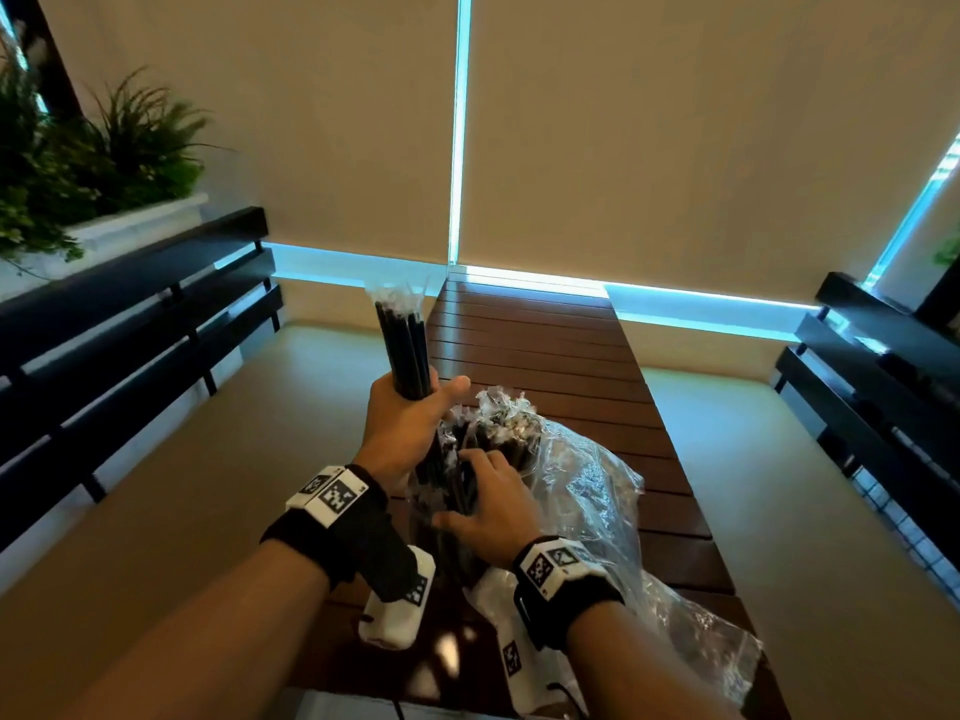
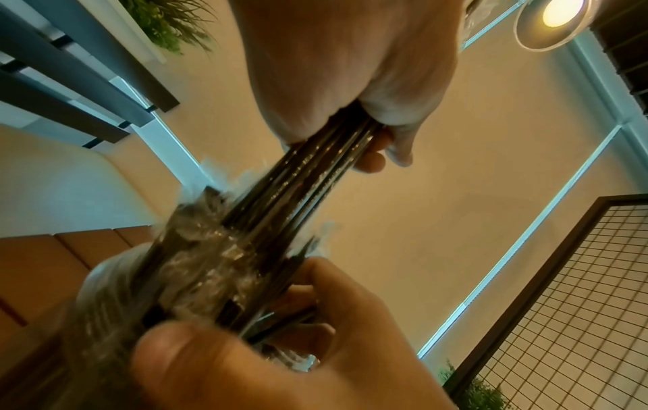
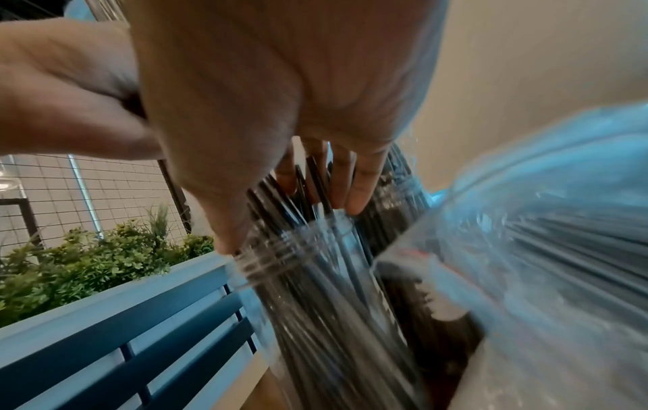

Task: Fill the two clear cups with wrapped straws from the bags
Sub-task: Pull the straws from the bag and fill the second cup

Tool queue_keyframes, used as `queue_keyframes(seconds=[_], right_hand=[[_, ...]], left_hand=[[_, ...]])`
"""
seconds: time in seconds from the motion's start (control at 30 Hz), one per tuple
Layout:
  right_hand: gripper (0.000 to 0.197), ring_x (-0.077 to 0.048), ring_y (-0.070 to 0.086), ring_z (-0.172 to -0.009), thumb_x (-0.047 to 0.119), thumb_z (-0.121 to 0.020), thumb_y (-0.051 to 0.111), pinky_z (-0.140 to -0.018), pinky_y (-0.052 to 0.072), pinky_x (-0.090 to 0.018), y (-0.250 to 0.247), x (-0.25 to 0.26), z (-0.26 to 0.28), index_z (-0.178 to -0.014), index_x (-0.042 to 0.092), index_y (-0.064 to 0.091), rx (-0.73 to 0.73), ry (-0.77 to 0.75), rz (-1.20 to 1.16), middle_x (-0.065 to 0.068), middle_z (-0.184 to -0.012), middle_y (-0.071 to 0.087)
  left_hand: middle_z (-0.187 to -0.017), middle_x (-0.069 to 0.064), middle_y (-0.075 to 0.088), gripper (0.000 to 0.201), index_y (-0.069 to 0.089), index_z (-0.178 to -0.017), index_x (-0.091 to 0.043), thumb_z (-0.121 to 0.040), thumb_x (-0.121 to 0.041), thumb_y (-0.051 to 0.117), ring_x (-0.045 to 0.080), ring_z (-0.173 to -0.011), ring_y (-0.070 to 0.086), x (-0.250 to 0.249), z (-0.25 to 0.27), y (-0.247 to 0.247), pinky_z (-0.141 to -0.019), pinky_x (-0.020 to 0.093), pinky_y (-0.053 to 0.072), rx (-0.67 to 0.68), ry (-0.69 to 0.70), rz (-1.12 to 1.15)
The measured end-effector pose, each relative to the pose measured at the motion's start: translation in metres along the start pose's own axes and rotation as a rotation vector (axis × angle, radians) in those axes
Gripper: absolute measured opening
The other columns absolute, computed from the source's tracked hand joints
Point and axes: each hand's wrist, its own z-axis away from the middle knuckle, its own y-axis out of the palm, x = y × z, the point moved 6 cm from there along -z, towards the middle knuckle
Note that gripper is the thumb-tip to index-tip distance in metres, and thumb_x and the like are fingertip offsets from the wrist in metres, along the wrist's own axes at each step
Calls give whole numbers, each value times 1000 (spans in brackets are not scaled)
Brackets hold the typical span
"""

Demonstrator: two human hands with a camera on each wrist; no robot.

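My left hand (image 1: 415, 413) grips a bundle of black wrapped straws (image 1: 402, 350) and holds it upright above the table's left edge. The left wrist view has the same bundle (image 2: 326, 166) running from that fist (image 2: 350, 83) down into a clear cup (image 2: 112, 291). My right hand (image 1: 483, 501) wraps round the straws standing in the clear cup (image 3: 298, 249), thumb at the ribbed rim, fingers (image 3: 350, 188) among the straws. A second clump of straws (image 1: 498, 423) stands just behind; what holds it is hidden. A clear plastic bag (image 1: 597, 491) with more straws lies to the right.
The brown slatted table (image 1: 545, 356) runs away from me to a window with drawn blinds. Black slatted benches stand on the left (image 1: 130, 330) and on the right (image 1: 883, 381). A white planter with green plants (image 1: 104, 148) sits at upper left.
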Motion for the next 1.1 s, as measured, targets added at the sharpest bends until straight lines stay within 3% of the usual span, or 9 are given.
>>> queue_keyframes(seconds=[0.13,0.2,0.3,0.53,0.73,0.8,0.9,1.03,1.1], right_hand=[[40,-21,58,-95,37,-83,65,-77,47,-31,2,-5,-4,-118,24,51,-155,6,-37,2,-106,53],[34,-22,59,-95,27,-84,63,-74,47,-32,5,-3,-8,-117,22,53,-179,-20,-23,1,-106,55],[27,-25,57,-90,17,-84,55,-67,45,-32,9,0,-12,-111,20,54,-197,-41,-14,-1,-99,54],[43,-29,49,-101,12,-84,52,-81,44,-37,11,-4,-15,-127,16,52,-157,9,10,-7,-109,58],[37,-31,47,-101,11,-82,54,-83,42,-38,16,-3,-20,-118,17,53,-158,44,19,-7,-109,58],[30,-33,48,-95,11,-80,53,-78,41,-39,17,-2,-21,-109,14,54,-186,23,30,-9,-100,59],[32,-35,50,-93,9,-79,53,-75,41,-39,18,-2,-20,-111,11,55,-214,21,31,-11,-97,59],[48,-35,47,-105,9,-82,55,-87,41,-39,15,-1,-18,-130,11,51,-157,84,24,-12,-114,58],[53,-38,49,-106,9,-82,55,-89,41,-40,14,-1,-18,-135,12,48,-130,104,2,-13,-117,57]], left_hand=[[-61,-5,53,31,51,-71,-14,-85,-21,78,13,-64,57,22,-2,5,-67,30,49,-23,-41,-14],[-76,-4,68,24,61,-79,-10,-84,-26,79,9,-76,66,33,-3,6,-77,33,55,-55,-57,-40],[-105,-3,62,28,62,-76,-30,-75,-55,75,21,-104,61,52,0,3,-95,53,50,-165,-70,-277],[-125,3,44,38,53,-71,-36,-71,-71,66,26,-121,46,80,11,-7,-105,58,36,-48,-116,-597],[-126,0,38,101,42,-128,-23,-51,-78,76,13,-116,41,36,-14,-10,-100,41,49,-68,110,-498],[-140,0,36,111,29,-144,-25,-57,-71,81,10,-125,41,16,-22,-6,-104,23,42,-42,179,-374],[-149,0,35,101,21,-153,-29,-75,-57,78,4,-127,41,-18,-27,8,-96,4,32,32,373,-449],[-142,4,53,50,46,-147,-22,-100,-38,54,20,-126,54,-18,-23,27,-95,20,36,186,433,-801],[-141,7,54,53,42,-150,-19,-102,-39,49,22,-121,57,5,-13,28,-94,24,38,260,394,-858]])
